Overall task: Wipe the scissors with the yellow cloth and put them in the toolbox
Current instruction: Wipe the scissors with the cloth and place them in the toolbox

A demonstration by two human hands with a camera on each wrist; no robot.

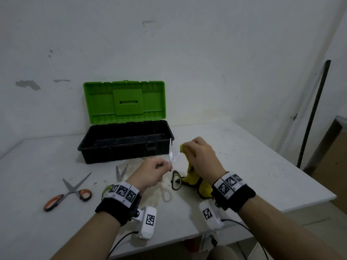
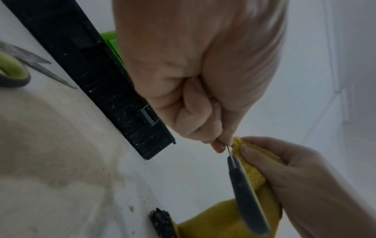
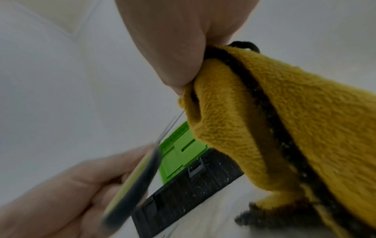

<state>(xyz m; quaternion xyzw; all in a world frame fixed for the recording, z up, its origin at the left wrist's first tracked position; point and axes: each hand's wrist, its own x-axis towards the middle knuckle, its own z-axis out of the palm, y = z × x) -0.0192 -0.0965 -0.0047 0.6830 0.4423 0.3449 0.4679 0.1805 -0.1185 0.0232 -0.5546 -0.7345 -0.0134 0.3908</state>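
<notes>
My left hand (image 1: 167,165) pinches a pair of dark, green-lined scissors (image 1: 171,156) at the pivot and holds them upright above the table. Their blades are spread; one points up, the other leans right into the yellow cloth (image 1: 193,178). My right hand (image 1: 185,150) grips the cloth, pinched round that blade. The handle loop (image 1: 176,182) hangs below. In the left wrist view the scissors' handle (image 2: 245,193) lies against the cloth (image 2: 251,174). The right wrist view shows the cloth (image 3: 284,128) bunched over the blade. The black toolbox (image 1: 124,147) stands behind with its green lid (image 1: 124,101) raised.
Orange-handled scissors (image 1: 69,190) lie open at the left on the white table (image 1: 253,166). Another pair (image 1: 121,172), green-handled, lies partly under my left wrist. A dark rod (image 1: 313,113) leans on the right wall. The table's right edge runs just beyond my right arm.
</notes>
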